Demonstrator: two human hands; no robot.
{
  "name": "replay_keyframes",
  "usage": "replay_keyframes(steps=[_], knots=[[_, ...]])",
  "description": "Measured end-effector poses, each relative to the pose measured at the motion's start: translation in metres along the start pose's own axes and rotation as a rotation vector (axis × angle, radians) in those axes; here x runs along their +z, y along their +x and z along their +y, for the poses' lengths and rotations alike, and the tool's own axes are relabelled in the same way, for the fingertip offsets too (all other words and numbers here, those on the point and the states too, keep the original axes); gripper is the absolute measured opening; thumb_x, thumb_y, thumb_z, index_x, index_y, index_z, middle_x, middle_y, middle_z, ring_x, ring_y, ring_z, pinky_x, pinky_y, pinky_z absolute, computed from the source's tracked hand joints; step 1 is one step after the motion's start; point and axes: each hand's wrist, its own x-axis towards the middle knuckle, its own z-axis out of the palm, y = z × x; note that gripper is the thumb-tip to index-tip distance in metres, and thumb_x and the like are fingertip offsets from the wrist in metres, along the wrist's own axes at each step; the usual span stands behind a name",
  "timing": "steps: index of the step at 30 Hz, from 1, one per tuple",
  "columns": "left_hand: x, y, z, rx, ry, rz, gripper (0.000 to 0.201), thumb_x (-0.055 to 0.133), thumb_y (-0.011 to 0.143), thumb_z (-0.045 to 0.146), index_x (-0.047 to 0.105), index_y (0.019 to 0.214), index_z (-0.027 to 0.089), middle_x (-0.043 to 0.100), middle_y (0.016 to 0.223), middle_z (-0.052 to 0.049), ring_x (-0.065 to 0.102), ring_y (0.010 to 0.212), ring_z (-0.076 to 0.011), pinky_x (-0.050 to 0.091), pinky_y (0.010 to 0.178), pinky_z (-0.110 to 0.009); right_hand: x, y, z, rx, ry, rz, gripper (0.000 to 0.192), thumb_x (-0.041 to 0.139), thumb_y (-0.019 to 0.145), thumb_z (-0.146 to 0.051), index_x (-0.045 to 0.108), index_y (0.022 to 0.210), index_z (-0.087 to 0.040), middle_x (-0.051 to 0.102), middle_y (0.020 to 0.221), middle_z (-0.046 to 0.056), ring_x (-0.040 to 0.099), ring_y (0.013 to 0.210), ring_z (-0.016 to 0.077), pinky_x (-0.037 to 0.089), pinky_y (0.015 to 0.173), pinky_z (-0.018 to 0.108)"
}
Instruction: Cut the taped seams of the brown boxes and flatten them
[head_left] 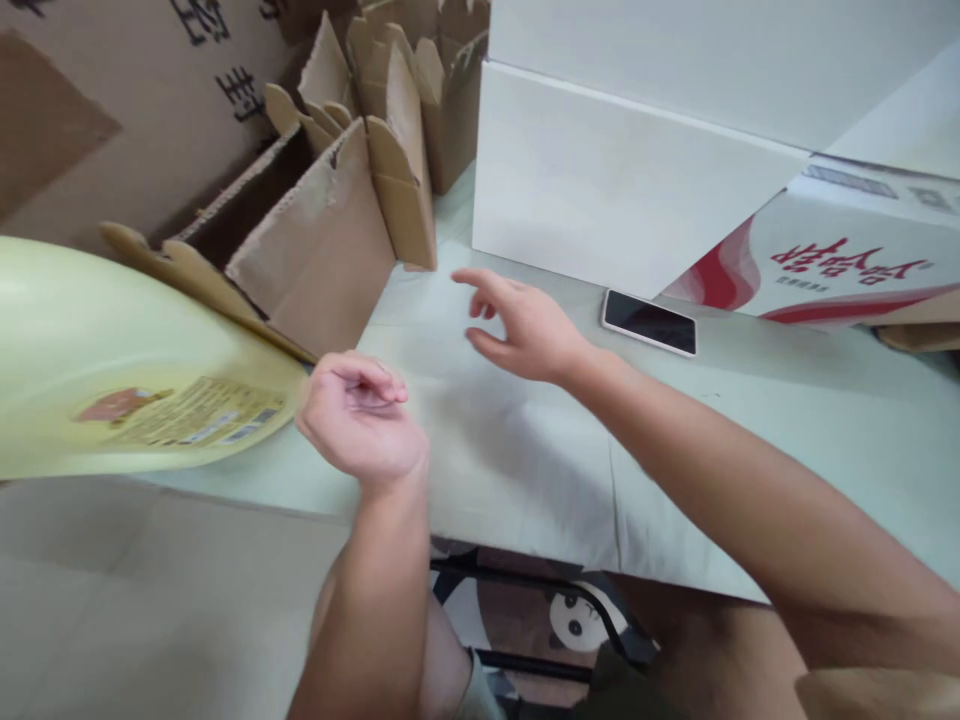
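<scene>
My left hand (364, 415) is raised at the table's front edge, palm turned up and fingers curled in, with nothing visible in them. Beside its knuckles is the rounded end of a big pale yellow-green plastic package (150, 370) with a printed label; whether they touch I cannot tell. My right hand (517, 325) reaches over the cloth-covered table (465, 480), index finger stretched out and thumb apart, holding nothing. Past its fingertips stand open brown cardboard boxes (322, 240) with rough cut edges. To its right lies a phone (649, 322) with a dark screen.
Large white cartons (622, 180) stand along the back, one with red printing (847, 260). A big brown carton (150, 100) with black characters rises at the back left. Below the table edge are black metal bars (532, 665) and a panda picture (581, 620).
</scene>
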Motion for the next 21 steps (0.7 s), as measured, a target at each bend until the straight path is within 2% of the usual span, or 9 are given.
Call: replay_keyframes(steps=[2,5,8,10,13,16,19,21], knots=[[-0.005,0.001,0.007,0.032,0.021,0.036,0.040,0.046,0.089,0.030,0.054,0.051,0.023,0.036,0.047,0.002,0.032,0.044,-0.0118,0.023,0.051,-0.030,0.012,0.032,-0.040,-0.046,0.066,-0.049,0.073,0.050,0.089,-0.024,0.037,0.161,-0.019,0.076,0.105,0.004,0.069,0.088,0.0215,0.054,0.080,0.034],[-0.014,0.005,0.013,0.078,0.057,0.061,0.038,0.047,0.087,0.030,0.057,0.051,0.023,0.036,0.047,0.002,0.035,0.047,-0.0132,0.022,0.054,-0.031,0.024,0.070,-0.087,-0.096,0.103,-0.122,0.082,0.050,0.087,-0.020,0.026,0.164,-0.027,0.076,0.092,-0.005,0.065,0.075,0.0181,0.050,0.075,0.029],[-0.021,0.009,0.016,0.120,0.131,0.094,0.041,0.041,0.091,0.033,0.055,0.054,0.024,0.035,0.049,0.002,0.035,0.049,-0.0145,0.023,0.056,-0.032,0.029,0.090,-0.113,-0.088,0.086,-0.168,0.070,0.049,0.087,-0.018,0.037,0.155,-0.027,0.077,0.098,-0.004,0.066,0.079,0.0197,0.051,0.075,0.031],[-0.024,0.011,0.017,0.145,0.174,0.113,0.043,0.038,0.094,0.033,0.052,0.055,0.023,0.034,0.051,0.001,0.036,0.050,-0.0150,0.024,0.057,-0.033,0.030,0.092,-0.119,-0.072,0.057,-0.122,0.054,0.049,0.088,-0.017,0.047,0.142,-0.022,0.075,0.105,0.000,0.067,0.085,0.0216,0.051,0.078,0.033],[-0.026,0.013,0.020,0.263,0.189,0.167,0.041,0.036,0.094,0.030,0.046,0.056,0.022,0.032,0.053,0.001,0.037,0.052,-0.0147,0.026,0.059,-0.034,0.024,0.080,-0.111,-0.051,0.053,0.021,0.034,0.054,0.091,-0.027,0.052,0.124,-0.021,0.072,0.103,0.002,0.067,0.087,0.0219,0.052,0.082,0.036],[-0.027,0.016,0.024,0.411,0.197,0.206,0.032,0.037,0.090,0.028,0.038,0.058,0.022,0.030,0.056,0.000,0.041,0.058,-0.0160,0.031,0.063,-0.037,0.013,0.050,-0.090,-0.017,0.073,0.171,0.032,0.055,0.096,-0.048,0.052,0.115,-0.022,0.068,0.098,0.002,0.066,0.087,0.0208,0.054,0.082,0.036],[-0.030,0.019,0.025,0.451,0.174,0.181,0.028,0.041,0.091,0.032,0.033,0.067,0.022,0.034,0.067,-0.001,0.046,0.070,-0.0190,0.041,0.073,-0.040,-0.003,0.002,-0.065,-0.013,0.048,0.343,0.039,0.054,0.096,-0.062,0.052,0.107,-0.025,0.061,0.095,0.003,0.062,0.088,0.0219,0.054,0.082,0.039],[-0.030,0.020,0.023,0.442,0.126,0.206,0.025,0.044,0.092,0.033,0.038,0.070,0.024,0.037,0.073,-0.001,0.048,0.075,-0.0196,0.045,0.082,-0.042,-0.014,-0.040,-0.053,-0.039,0.078,0.469,0.040,0.059,0.093,-0.064,0.051,0.098,-0.025,0.055,0.087,0.002,0.057,0.079,0.0205,0.052,0.075,0.039]])
